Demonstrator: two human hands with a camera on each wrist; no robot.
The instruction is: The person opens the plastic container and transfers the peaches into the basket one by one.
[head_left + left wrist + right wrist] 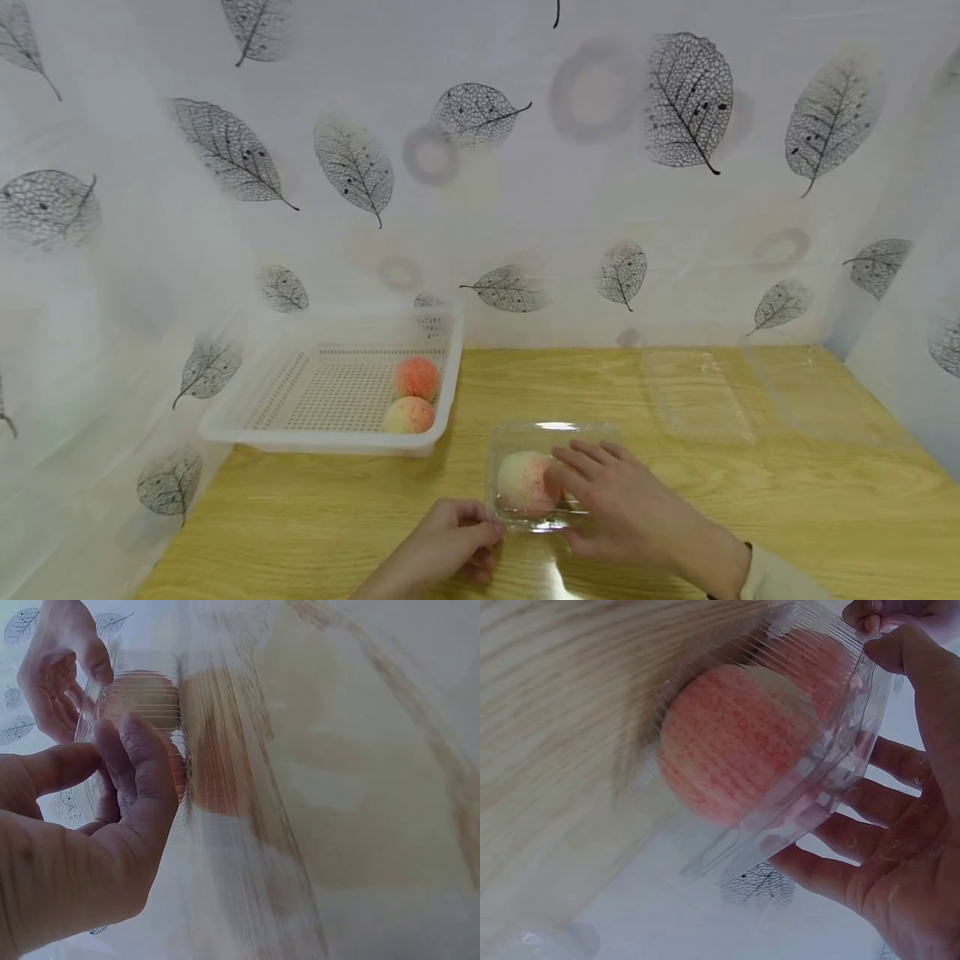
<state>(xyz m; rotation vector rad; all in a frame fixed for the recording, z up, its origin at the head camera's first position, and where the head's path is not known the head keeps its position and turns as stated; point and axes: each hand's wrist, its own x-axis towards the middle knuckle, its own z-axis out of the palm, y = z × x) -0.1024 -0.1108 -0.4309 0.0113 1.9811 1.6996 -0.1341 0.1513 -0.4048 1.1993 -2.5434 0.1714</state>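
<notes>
A clear plastic clamshell box sits on the table in front of me with its lid down. Two peaches show through its ribbed wall in the right wrist view, a large speckled peach and a second peach behind it. My left hand pinches the rim at the near left corner between thumb and fingers. Over the right part of the lid lies my right hand, its extended fingers resting on the plastic and its thumb at the near rim.
At the back left stands a white plastic basket with a red peach and a paler peach in its right side. Two clear plastic boxes lie at the back right. A leaf-print curtain hangs behind the table.
</notes>
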